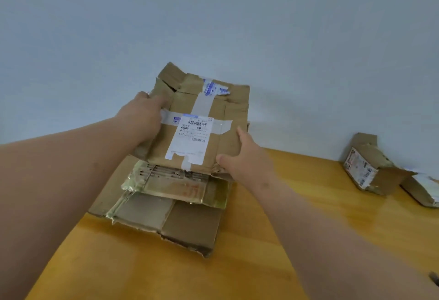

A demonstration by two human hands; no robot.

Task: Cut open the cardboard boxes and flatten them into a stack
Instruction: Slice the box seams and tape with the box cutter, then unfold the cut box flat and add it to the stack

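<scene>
Fingers [240,131] of the right hand [247,159] curl up along the right edge of the flattened box [199,119], thumb on its near corner, so that hand grips it; the left hand [142,116] clasps the opposite edge at nine o'clock, its fingers wrapped out of sight behind the cardboard. The box, crossed with tape and bearing a white shipping label [190,138], is held tilted, its near edge low over the stack [166,204] of flattened cardboard and its far end raised toward twelve o'clock. That stack lies on the yellow wooden worktop [297,228], just below and toward six o'clock of the held piece. I judge the step to be laying this piece on top. The chief risk is a skewed landing: the stack is already uneven, with torn, shiny tape curling at its left edge, so a piece set down off-centre could slide toward the worktop's near left edge. The loose flaps at the held box's far end may spring open and keep it from lying flat unless pressed down. At three o'clock, well apart, a box not yet flattened [365,166] rests against the wall [213,14], with another partly seen box [425,190] just beside it at the frame edge; a careless sweep of the right arm could knock them.
</scene>
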